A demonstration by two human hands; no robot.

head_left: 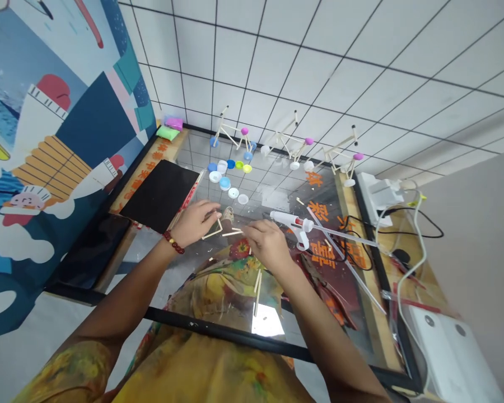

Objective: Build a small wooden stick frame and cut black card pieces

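Note:
My left hand (194, 221) reaches in over the glass tabletop, fingers stretched forward and apart from the thumb. Just by its fingertips, two thin wooden sticks (212, 233) meet in a V on the glass. My right hand (271, 240) is closed, its thumb and fingers pinched at the end of another short wooden stick (232, 233). That stick lies close to the V; whether they touch is hard to tell. A white glue gun (292, 223) lies to the right of my right hand. Two more loose sticks (257, 291) lie nearer my body.
Several bottle caps (224, 183) sit farther back. Along the tiled wall stand three bicycle-like stick models (231, 134) with cap wheels. A black sheet (162, 193) lies left, pliers (325, 291) lie right. Cables and a power strip (372, 196) line the right edge.

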